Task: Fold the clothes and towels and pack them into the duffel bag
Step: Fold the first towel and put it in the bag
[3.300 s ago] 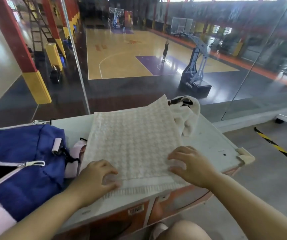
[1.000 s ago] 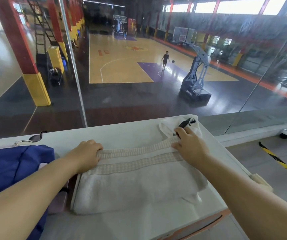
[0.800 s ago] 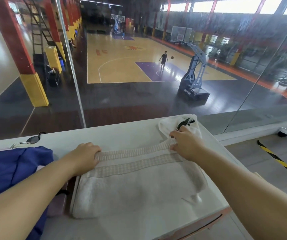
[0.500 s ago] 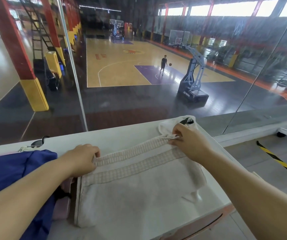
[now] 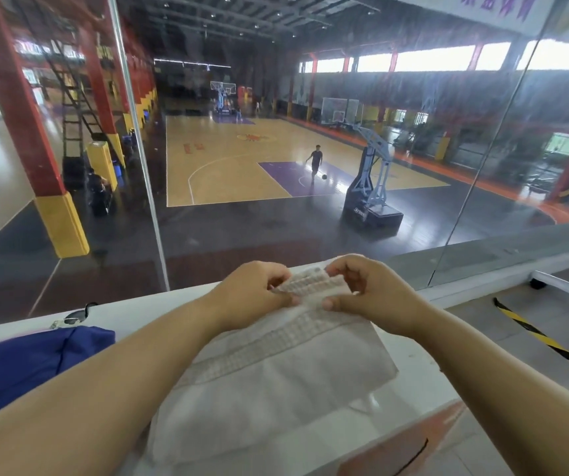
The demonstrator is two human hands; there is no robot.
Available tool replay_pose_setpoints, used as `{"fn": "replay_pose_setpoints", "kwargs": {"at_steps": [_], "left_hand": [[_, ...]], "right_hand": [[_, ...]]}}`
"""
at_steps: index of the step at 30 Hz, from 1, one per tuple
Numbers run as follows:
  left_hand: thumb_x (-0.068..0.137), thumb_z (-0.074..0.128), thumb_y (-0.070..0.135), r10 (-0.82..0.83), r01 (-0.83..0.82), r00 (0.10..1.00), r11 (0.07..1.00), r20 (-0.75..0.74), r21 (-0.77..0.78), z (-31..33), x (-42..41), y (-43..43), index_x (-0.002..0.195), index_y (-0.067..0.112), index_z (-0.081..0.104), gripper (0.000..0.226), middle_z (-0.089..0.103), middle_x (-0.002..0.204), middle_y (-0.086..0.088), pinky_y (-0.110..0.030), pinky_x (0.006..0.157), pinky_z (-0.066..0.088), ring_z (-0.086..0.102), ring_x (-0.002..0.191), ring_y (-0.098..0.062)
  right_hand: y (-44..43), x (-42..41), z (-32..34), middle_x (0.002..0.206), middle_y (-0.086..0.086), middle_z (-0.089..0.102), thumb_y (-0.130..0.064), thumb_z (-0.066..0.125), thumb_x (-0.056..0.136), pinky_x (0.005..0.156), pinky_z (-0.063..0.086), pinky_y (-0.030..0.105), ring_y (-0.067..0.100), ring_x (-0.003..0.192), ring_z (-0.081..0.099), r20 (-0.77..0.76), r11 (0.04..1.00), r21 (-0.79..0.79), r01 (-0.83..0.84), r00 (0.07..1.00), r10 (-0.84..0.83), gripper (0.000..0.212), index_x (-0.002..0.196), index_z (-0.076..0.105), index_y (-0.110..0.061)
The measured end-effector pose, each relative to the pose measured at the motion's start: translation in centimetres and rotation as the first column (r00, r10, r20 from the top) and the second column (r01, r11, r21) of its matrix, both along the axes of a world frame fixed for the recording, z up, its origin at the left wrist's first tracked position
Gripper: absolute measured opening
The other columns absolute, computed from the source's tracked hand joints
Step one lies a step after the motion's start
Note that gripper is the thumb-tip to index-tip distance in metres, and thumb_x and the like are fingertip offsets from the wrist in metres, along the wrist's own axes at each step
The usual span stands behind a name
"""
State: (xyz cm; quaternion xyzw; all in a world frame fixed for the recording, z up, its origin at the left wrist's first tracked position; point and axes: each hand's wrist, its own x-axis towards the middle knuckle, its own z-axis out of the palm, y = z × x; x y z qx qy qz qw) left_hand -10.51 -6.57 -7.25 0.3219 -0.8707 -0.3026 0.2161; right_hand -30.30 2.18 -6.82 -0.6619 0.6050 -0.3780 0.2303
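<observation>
1. Pinching towel (image 5: 276, 389) by its woven far edge with left hand (image 5: 252, 297) and right hand (image 5: 369, 293), close together, above bench (image 5: 423, 369).
2. Draping rest onto bench, just right of bag (image 5: 28, 359).
3. Judging soft, light, floppy: grip corners, not middle.

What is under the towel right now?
The white table shows around the towel, so it lies on that; anything else beneath is covered. The left hand and right hand pinch its lifted far edge.

duffel bag (image 5: 32, 365) cropped left, opening unseen
</observation>
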Motion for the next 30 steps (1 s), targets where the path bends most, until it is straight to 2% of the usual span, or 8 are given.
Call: {"fn": "replay_pose_setpoints", "kwargs": {"at_steps": [3,6,10,14,17,21,26,30], "left_hand": [[0.083,0.066,0.030,0.092,-0.091,0.994,0.996,-0.066,0.019,0.7,1.2,0.1,0.088,0.023,0.068,0.008,0.070,0.085,0.002,-0.032,0.076,0.050,0.064,0.080,-0.016],[0.085,0.064,0.031,0.155,-0.153,0.982,0.988,-0.113,0.025,2.0,2.4,0.4,0.089,0.028,0.068,0.006,0.070,0.085,0.008,-0.024,0.074,0.048,0.064,0.082,-0.013],[0.084,0.066,0.027,0.225,-0.229,0.949,0.973,-0.222,0.007,4.7,4.3,1.5,0.088,0.023,0.069,0.006,0.070,0.086,0.002,-0.021,0.069,0.047,0.064,0.083,-0.018],[0.083,0.066,0.029,0.260,-0.248,0.903,0.966,-0.341,0.080,8.1,7.2,2.7,0.091,0.027,0.068,0.008,0.071,0.087,0.007,-0.018,0.068,0.050,0.066,0.077,0.000],[0.084,0.062,0.028,0.251,-0.203,0.856,0.967,-0.452,0.152,10.2,9.0,3.8,0.090,0.025,0.069,0.009,0.074,0.086,0.007,-0.022,0.065,0.053,0.069,0.076,-0.006],[0.074,0.063,0.032,0.226,-0.082,0.787,0.961,-0.574,0.265,12.1,10.8,4.9,0.085,0.016,0.074,0.023,0.073,0.084,-0.001,-0.029,0.063,0.056,0.067,0.072,-0.017],[0.068,0.066,0.029,0.231,0.020,0.740,0.931,-0.631,0.364,12.8,11.9,5.3,0.079,0.015,0.074,0.021,0.073,0.076,-0.004,-0.031,0.060,0.059,0.069,0.069,-0.019],[0.086,0.060,0.022,0.368,-0.198,0.842,0.891,-0.395,0.408,9.7,12.2,3.5,0.093,0.004,0.068,0.021,0.073,0.089,-0.014,-0.043,0.077,0.054,0.068,0.082,-0.033]], "right_hand": [[1.5,-1.7,-1.3,0.101,0.008,0.068,-0.036,0.080,0.063,0.082,0.053,0.038,0.025,0.093,0.064,0.040,0.977,0.201,-0.068,0.997,0.061,0.043,0.101,0.064,-0.022],[2.3,-2.2,-2.0,0.079,0.003,0.062,-0.033,0.077,0.066,0.069,0.049,0.035,0.018,0.072,0.058,-0.071,0.961,0.275,-0.015,0.997,0.036,0.039,0.091,0.064,-0.006],[2.4,-0.9,0.8,0.067,0.000,0.053,-0.017,0.079,0.072,0.063,0.051,0.037,0.011,0.062,0.053,0.006,0.994,0.070,0.089,0.996,-0.090,0.026,0.076,0.061,0.000],[3.0,1.6,5.9,0.060,-0.006,0.061,-0.008,0.077,0.074,0.056,0.054,0.027,0.006,0.056,0.058,0.257,0.973,-0.180,0.147,0.961,-0.098,0.015,0.071,0.064,-0.014],[3.7,3.0,9.0,0.073,-0.005,0.072,-0.018,0.076,0.071,0.058,0.055,0.021,0.008,0.067,0.067,0.383,0.951,-0.274,0.144,0.923,-0.030,0.014,0.084,0.070,-0.017],[4.2,4.5,12.5,0.074,-0.004,0.073,-0.030,0.070,0.065,0.060,0.054,0.020,0.009,0.069,0.068,0.480,0.938,-0.336,0.078,0.872,0.099,0.012,0.072,0.074,-0.020],[3.5,5.7,14.3,0.060,-0.006,0.066,-0.031,0.069,0.073,0.045,0.046,0.019,0.008,0.052,0.058,0.397,0.943,-0.326,0.068,0.915,0.072,0.016,0.077,0.069,-0.016],[0.1,5.1,11.5,0.047,-0.004,0.050,-0.029,0.073,0.079,0.035,0.034,0.018,0.010,0.037,0.040,0.187,0.992,-0.081,0.092,0.979,-0.075,0.028,0.078,0.063,-0.003]]}}
